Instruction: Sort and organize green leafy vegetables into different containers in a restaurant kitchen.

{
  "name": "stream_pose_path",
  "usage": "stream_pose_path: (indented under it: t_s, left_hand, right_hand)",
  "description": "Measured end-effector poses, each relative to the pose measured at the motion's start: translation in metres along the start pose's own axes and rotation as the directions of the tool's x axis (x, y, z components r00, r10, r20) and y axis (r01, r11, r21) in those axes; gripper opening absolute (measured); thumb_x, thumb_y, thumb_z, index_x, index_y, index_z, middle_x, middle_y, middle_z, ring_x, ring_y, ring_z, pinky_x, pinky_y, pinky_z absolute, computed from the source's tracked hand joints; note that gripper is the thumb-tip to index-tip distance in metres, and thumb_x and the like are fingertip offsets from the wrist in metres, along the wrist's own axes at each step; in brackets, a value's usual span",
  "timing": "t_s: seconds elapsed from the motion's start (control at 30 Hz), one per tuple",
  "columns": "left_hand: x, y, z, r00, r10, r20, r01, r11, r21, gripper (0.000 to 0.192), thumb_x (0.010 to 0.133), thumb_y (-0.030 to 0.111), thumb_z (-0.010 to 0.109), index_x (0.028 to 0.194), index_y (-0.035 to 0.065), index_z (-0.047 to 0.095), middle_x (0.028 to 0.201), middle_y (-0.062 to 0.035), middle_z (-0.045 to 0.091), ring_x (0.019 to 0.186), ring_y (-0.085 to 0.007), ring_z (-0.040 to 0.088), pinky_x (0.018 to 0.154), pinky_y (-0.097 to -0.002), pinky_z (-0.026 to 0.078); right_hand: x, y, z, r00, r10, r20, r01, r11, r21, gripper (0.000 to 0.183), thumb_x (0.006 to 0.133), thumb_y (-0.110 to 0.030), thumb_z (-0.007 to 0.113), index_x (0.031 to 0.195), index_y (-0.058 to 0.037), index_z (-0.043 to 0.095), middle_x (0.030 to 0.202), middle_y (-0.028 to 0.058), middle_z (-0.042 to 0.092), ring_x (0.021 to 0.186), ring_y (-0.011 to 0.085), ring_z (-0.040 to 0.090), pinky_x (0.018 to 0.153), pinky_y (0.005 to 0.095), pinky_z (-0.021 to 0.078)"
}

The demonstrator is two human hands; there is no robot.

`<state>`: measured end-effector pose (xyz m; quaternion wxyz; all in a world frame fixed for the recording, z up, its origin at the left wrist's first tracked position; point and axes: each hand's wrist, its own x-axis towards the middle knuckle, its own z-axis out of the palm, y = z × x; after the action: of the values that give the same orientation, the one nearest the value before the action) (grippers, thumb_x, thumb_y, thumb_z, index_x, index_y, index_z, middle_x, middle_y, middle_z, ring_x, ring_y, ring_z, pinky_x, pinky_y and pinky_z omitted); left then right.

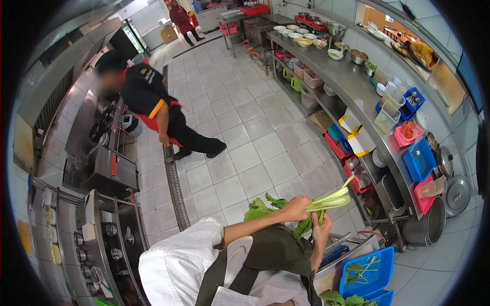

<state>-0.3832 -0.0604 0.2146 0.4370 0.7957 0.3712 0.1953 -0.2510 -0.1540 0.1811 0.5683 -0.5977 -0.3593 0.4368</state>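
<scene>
My left hand [296, 208] is closed around a bunch of leafy greens, in front of my dark apron [279, 248]. Pale green stalks [329, 202] stick out to the right of the fist, and broad leaves [258, 209] spread on its other side. Just below, my right hand [321, 227] pinches part of the same bunch between thumb and fingers. Close to the right forearm stands a blue plastic bin [373, 273] with cut stalks and leaves in it. More leafy greens [344, 299] lie at the bottom edge, partly cut off by the frame.
A co-worker [153, 103] in black stands by the stove [92, 126] on the left; another person [182, 19] is far back. The steel counter [325, 61] along the right carries bowls and tubs. A drain grate [174, 191] crosses the tiled floor. A large pot [425, 225] stands right.
</scene>
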Motion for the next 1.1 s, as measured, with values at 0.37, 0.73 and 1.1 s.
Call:
stream_pose_path:
  t_s: [0.37,0.73,1.1]
  left_hand:
    - [0.04,0.03,-0.01,0.986,-0.133,0.099,0.153,0.959,-0.238,0.029,0.08,0.031,0.071,0.086,0.003,0.065,0.064,-0.0056,0.059,0.061,-0.0115,0.053,0.059,-0.0336,0.045]
    - [0.08,0.2,0.247,0.809,0.081,0.582,0.14,0.935,-0.325,0.045,0.072,0.03,0.073,0.097,-0.0051,0.06,0.094,-0.0233,0.062,0.088,-0.0316,0.064,0.075,-0.0409,0.05]
    - [0.021,0.207,0.225,0.602,0.394,0.694,-0.052,0.887,-0.459,0.038,0.066,0.029,0.079,0.085,-0.0005,0.063,0.067,-0.0102,0.063,0.06,-0.0167,0.06,0.056,-0.0327,0.048]
  right_hand:
    - [-0.064,0.018,-0.133,0.87,0.015,-0.492,0.006,0.999,0.042,0.021,0.09,-0.025,0.063,0.087,-0.005,0.058,0.083,0.0003,0.055,0.071,0.0088,0.049,0.061,0.0243,0.0405]
    - [-0.208,-0.053,-0.185,0.244,0.019,-0.97,0.087,0.995,0.041,0.034,0.09,-0.032,0.062,0.107,-0.0022,0.061,0.082,0.0014,0.058,0.068,0.0111,0.054,0.057,0.0301,0.0457]
    - [-0.209,-0.039,-0.21,0.254,-0.035,-0.967,-0.121,0.99,-0.068,0.038,0.088,-0.035,0.065,0.11,-0.0036,0.063,0.07,-0.004,0.055,0.046,0.0023,0.032,0.042,0.0231,0.0243]
